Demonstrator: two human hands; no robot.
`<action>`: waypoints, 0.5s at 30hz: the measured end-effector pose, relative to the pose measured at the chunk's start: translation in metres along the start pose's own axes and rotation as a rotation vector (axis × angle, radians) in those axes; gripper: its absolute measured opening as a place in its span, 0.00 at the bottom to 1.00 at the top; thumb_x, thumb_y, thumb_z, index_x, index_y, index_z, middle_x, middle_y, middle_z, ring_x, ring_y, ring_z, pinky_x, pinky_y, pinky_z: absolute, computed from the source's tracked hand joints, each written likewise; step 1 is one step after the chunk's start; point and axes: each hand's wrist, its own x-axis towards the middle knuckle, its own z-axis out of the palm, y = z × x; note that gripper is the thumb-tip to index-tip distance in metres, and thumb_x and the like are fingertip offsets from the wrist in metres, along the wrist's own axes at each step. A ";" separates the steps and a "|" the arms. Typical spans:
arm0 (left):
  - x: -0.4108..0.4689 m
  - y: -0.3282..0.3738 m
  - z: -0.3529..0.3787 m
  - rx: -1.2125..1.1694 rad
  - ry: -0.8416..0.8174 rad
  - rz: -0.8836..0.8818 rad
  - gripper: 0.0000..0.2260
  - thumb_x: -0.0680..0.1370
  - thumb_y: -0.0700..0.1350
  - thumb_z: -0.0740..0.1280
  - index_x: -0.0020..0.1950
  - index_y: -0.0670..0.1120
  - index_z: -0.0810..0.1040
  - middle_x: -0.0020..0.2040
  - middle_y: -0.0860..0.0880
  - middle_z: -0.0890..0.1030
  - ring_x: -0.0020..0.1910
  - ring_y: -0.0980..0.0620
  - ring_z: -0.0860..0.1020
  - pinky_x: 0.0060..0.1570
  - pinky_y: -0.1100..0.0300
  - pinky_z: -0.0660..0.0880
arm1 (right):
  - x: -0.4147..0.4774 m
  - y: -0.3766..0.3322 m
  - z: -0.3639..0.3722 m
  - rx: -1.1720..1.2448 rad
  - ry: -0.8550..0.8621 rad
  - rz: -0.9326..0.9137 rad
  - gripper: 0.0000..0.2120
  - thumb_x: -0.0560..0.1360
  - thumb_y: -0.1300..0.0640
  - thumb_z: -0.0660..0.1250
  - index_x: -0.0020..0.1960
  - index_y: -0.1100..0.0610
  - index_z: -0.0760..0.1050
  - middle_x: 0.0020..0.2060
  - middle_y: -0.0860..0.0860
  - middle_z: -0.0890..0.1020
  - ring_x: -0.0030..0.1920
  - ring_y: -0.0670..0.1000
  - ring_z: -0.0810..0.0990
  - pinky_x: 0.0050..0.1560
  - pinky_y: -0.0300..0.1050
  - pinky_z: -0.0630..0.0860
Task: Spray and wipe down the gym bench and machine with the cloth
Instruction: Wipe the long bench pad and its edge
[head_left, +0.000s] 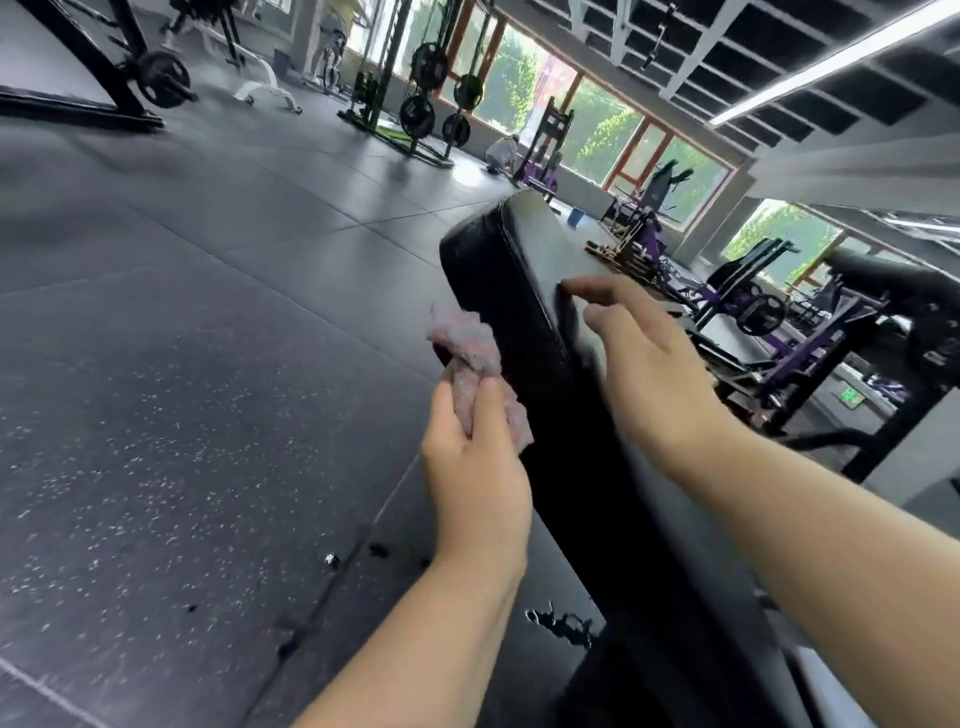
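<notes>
A long black padded gym bench (511, 270) runs from the lower right up to the middle of the view. My left hand (475, 457) grips a crumpled pink-grey cloth (470, 353) against the bench's left side face. My right hand (649, 364) lies on the top of the pad with its fingers spread and relaxed, fingertips near the left edge. No spray bottle is in sight.
Dark speckled rubber flooring (182, 389) stretches to the left. Purple and black machines (753, 312) crowd the right. Racks with weight plates (431, 104) stand at the back by the windows, where a person (503, 153) crouches. A blue bucket (575, 215) sits beyond the bench.
</notes>
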 end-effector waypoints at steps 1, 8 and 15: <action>-0.010 -0.011 -0.001 0.029 -0.009 -0.025 0.10 0.82 0.39 0.59 0.40 0.43 0.70 0.29 0.59 0.71 0.29 0.62 0.69 0.34 0.72 0.69 | -0.014 0.012 -0.005 -0.031 0.006 -0.002 0.13 0.81 0.58 0.58 0.50 0.42 0.77 0.40 0.34 0.80 0.42 0.29 0.74 0.43 0.22 0.66; -0.086 -0.102 -0.031 0.416 -0.356 -0.355 0.06 0.81 0.50 0.63 0.57 0.56 0.73 0.46 0.57 0.82 0.48 0.61 0.80 0.51 0.62 0.75 | -0.084 0.093 -0.035 -0.146 0.029 0.078 0.12 0.81 0.55 0.60 0.56 0.37 0.73 0.50 0.34 0.80 0.52 0.31 0.75 0.52 0.24 0.66; -0.137 -0.156 -0.039 0.546 -0.499 -0.794 0.04 0.78 0.42 0.66 0.50 0.49 0.80 0.41 0.50 0.85 0.40 0.56 0.83 0.38 0.67 0.76 | -0.189 0.178 -0.071 -0.223 0.352 0.340 0.11 0.77 0.60 0.64 0.48 0.43 0.75 0.44 0.41 0.80 0.44 0.42 0.78 0.48 0.36 0.72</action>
